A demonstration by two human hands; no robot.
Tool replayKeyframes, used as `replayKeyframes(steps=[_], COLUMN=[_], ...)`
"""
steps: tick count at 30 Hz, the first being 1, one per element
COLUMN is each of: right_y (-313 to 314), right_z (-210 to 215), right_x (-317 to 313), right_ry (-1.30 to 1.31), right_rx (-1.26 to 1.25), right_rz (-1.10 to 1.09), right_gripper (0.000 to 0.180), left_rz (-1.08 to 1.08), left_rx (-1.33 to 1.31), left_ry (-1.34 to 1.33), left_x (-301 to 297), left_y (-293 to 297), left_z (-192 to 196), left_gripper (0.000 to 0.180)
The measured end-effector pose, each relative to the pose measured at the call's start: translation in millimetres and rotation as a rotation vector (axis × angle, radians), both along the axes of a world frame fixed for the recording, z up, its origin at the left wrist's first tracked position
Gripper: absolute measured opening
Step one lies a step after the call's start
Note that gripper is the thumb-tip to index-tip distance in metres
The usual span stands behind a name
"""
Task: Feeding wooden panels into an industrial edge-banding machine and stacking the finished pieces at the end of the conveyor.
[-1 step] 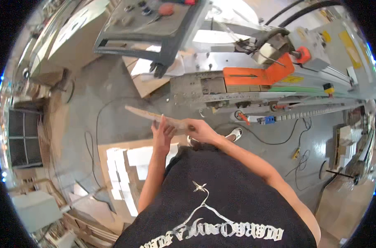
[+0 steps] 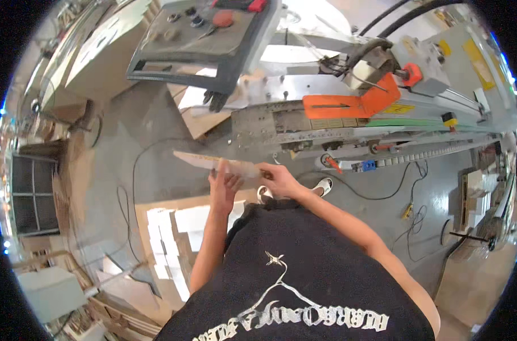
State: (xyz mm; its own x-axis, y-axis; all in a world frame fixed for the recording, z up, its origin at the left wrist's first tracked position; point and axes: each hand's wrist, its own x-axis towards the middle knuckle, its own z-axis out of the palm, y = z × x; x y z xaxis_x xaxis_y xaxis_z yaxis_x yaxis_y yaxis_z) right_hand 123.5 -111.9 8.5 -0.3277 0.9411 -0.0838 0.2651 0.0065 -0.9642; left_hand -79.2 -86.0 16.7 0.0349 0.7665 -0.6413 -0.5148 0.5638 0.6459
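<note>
Gripping a pale board point(image 2: 198, 160)

Long, thin, flat, tapering leftward; held above the grey floor point(image 2: 167, 177). Clamped at its right end by the right hand point(image 2: 278, 179); touched midway by the left hand point(image 2: 224, 185), grip or mere contact impossible to tell. In the far-left dark tray point(image 2: 231, 51): reddish lump point(image 2: 223, 19), small round pieces point(image 2: 197, 22).

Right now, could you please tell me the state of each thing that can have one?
Pale flat piece: held, off the floor
Left hand: on the piece, fingers partly spread
Right hand: closed on the piece's right end
Orange plate: bent
Dark tray: small things on it
Black cable: lying loose
</note>
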Motion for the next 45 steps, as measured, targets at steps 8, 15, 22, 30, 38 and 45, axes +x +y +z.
replayKeyframes(steps=[8, 15, 22, 30, 38, 45], right_y=[0.1, 15.4, -11.2, 32.9, 29.1, 12.8], right_z=[24.8, 0.8, -20.6, -38.1, -40.9, -53.3], right_x=[70.3, 112.2, 104.8, 98.1, 158.8, 242.0], right_ry=[0.654, 0.817, 0.711, 0.621, 0.481, 0.405], right_rx=[-0.3, -0.396, -0.372, -0.213, -0.1, 0.01], right_rz=[-0.408, -0.681, -0.996, -0.783, -1.034, -1.343], right_gripper=[0.025, 0.029, 0.034, 0.053, 0.038, 0.02], left_rz=[-0.04, -0.292, -0.377, -0.354, -0.442, -0.547], left_rx=[0.126, 0.368, 0.347, 0.421, 0.396, 0.479], left_ry=[0.112, 0.538, 0.775, 0.868, 0.863, 0.729], left_x=[-7.0, 4.2, 16.7, 44.9, 120.5, 222.4], left_y=[59.3, 88.6, 84.8, 102.4, 87.8, 55.9], left_z=[-44.8, -18.1, -22.3, -40.0, -36.9, -34.8], left_gripper=[0.094, 0.055, 0.043, 0.023, 0.021, 0.035])
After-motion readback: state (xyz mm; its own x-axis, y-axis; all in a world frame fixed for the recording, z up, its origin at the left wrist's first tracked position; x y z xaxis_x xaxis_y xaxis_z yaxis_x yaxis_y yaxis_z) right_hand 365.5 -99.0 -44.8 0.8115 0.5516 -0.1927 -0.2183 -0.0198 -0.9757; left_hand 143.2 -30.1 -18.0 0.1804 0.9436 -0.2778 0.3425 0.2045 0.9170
